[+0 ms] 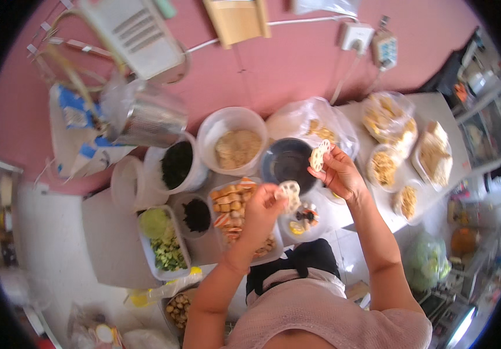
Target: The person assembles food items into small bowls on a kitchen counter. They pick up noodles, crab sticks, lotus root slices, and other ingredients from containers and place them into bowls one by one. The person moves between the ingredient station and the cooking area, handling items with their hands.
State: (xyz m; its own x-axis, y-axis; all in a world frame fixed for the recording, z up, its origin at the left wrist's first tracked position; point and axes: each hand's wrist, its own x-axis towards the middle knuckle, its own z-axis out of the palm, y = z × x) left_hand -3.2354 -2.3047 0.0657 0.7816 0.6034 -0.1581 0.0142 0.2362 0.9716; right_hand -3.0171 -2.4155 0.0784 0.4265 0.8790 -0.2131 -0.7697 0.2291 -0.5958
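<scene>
My left hand (260,210) pinches a pale lotus root slice (290,194), its round holes showing, above the front of the table. Farther right and a little higher, my right hand (342,174) grips another lotus root slice (320,156). The two slices are apart. Beneath and between them sits a dark blue-grey bowl (282,156). Close below my left hand is a tray (275,250) of tan chunks and orange-and-white striped pieces. A small plate (288,231) with dark, orange and yellow bits lies nearer me.
Left of the bowl stand a white tub (211,125) of pale food, a tub (201,168) of dark greens, a bowl (196,216) of black food and a tray (183,244) of green vegetables. Plastic bags (387,113) and containers of yellowish food (383,168) are at the right.
</scene>
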